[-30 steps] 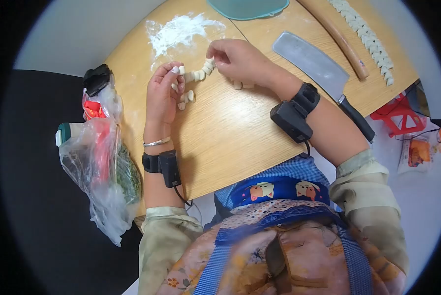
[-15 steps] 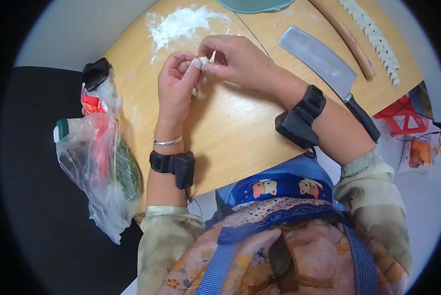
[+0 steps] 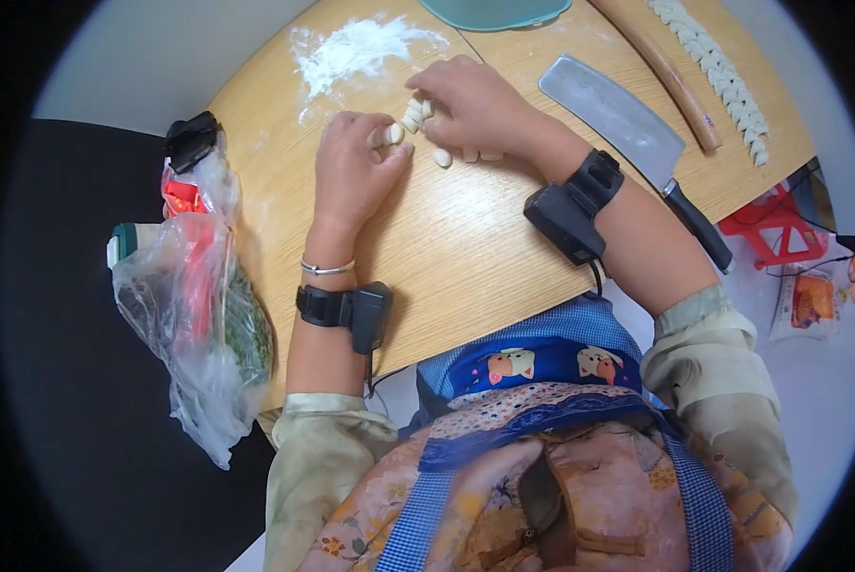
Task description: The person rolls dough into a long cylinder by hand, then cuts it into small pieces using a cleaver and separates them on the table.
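Observation:
My left hand (image 3: 353,173) is closed around a small pale dough piece (image 3: 393,134), which shows between the thumb and fingers. Close by, my right hand (image 3: 475,107) curls its fingers over a short row of dough pieces (image 3: 413,115). Its palm hides part of them. Below that hand, a loose dough piece (image 3: 442,157) lies on the wooden table (image 3: 446,257), with more pieces partly hidden under the palm. White flour (image 3: 360,50) is spread just beyond both hands.
To the right lie a cleaver (image 3: 618,114), a wooden rolling pin (image 3: 666,71) and a long braided strip of dough (image 3: 718,71). A teal bowl (image 3: 494,11) stands at the far edge. Plastic bags (image 3: 194,315) sit along the left edge.
My hands were together, fingers pinching a bit of dough. They have moved apart, the left lower and the right over the dough pieces, which now show on the table.

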The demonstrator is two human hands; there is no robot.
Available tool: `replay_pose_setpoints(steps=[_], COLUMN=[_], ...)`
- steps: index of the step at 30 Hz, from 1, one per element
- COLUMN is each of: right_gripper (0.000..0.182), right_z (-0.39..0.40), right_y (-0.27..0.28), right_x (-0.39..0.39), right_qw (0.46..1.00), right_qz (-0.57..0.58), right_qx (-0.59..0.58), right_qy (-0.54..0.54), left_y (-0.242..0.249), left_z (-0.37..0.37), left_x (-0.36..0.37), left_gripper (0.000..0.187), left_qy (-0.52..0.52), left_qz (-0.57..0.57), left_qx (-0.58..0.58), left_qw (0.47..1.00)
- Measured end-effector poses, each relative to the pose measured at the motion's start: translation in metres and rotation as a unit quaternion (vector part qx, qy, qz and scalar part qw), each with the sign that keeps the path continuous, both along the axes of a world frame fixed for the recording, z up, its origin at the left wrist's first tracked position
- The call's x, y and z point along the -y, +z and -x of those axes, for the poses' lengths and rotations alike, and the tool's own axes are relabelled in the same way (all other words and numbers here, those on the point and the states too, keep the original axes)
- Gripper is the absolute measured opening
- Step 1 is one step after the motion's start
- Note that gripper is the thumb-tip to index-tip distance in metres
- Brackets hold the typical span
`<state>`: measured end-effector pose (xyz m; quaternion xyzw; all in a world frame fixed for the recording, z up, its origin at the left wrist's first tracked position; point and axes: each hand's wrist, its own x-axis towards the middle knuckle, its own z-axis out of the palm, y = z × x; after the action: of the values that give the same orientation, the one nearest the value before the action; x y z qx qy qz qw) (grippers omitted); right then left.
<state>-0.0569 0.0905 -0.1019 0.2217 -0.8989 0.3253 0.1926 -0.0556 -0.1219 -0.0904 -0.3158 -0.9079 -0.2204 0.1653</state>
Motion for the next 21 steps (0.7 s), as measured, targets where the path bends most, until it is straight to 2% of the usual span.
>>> replay_pose_setpoints(steps=[2,4,5,7,8,9,10,11,12,13,14,16,17,19,21], right_gripper=[0.035,0.031,0.031,0.027,0.027,0.024,0.023,0.023,0.021,0.019,0.019,0.028,0.028,0.023,0.020], right_z=[-0.001,-0.004,-0.007,-0.010,-0.010,-0.009,-0.007,-0.005,-0.004,-0.003,-0.003,-0.006,-0.009,-0.013,-0.014], right_y=[0.001,0.007,0.010,0.014,0.016,0.016,0.016,0.016,0.016,0.015,0.015,0.021,0.023,0.025,0.028], right_x=[0.008,0.014,0.012,0.006,0.004,0.002,0.001,0.001,0.001,0.001,0.000,-0.001,0.000,0.002,0.002], right_qw=[0.999,0.995,0.995,0.995,0.995,0.981,0.946,0.946,0.929,0.908,0.908,0.871,0.871,0.834,0.848], right_qz=[-0.040,-0.085,-0.085,-0.023,-0.024,0.091,0.203,0.203,0.256,0.307,0.307,0.343,0.342,0.402,0.374], right_qx=[-0.024,0.054,0.055,0.091,0.091,0.166,0.239,0.239,0.245,0.251,0.251,0.321,0.321,0.323,0.306], right_qy=[0.013,0.013,0.012,0.027,0.026,0.052,0.078,0.078,0.107,0.136,0.136,0.143,0.143,0.194,0.216], left_y=[0.005,0.003,0.003,0.002,0.002,0.005,0.007,0.008,0.008,0.008,0.008,0.008,0.007,0.010,0.013], left_z=[-0.003,-0.005,-0.006,-0.006,-0.006,-0.007,-0.010,-0.015,-0.017,-0.018,-0.018,-0.018,-0.019,-0.020,-0.020], left_x=[-0.007,-0.009,-0.009,-0.013,-0.014,-0.016,-0.019,-0.023,-0.024,-0.024,-0.023,-0.022,-0.022,-0.021,-0.018], left_gripper=[0.026,0.028,0.031,0.033,0.034,0.034,0.034,0.030,0.026,0.026,0.022,0.017,0.013,0.010,0.013], left_qy=[0.011,0.022,0.052,0.081,0.027,-0.027,-0.026,-0.037,-0.048,-0.048,-0.038,-0.028,-0.028,-0.027,-0.003], left_qz=[0.004,0.007,-0.020,-0.048,-0.080,-0.113,-0.114,-0.161,-0.206,-0.207,-0.225,-0.242,-0.278,-0.315,-0.381], left_qx=[0.041,0.083,0.096,0.110,0.047,-0.017,-0.017,0.040,0.097,0.097,0.125,0.153,0.180,0.206,0.304], left_qw=[0.999,0.996,0.994,0.989,0.995,0.993,0.993,0.985,0.972,0.972,0.966,0.958,0.943,0.926,0.873])
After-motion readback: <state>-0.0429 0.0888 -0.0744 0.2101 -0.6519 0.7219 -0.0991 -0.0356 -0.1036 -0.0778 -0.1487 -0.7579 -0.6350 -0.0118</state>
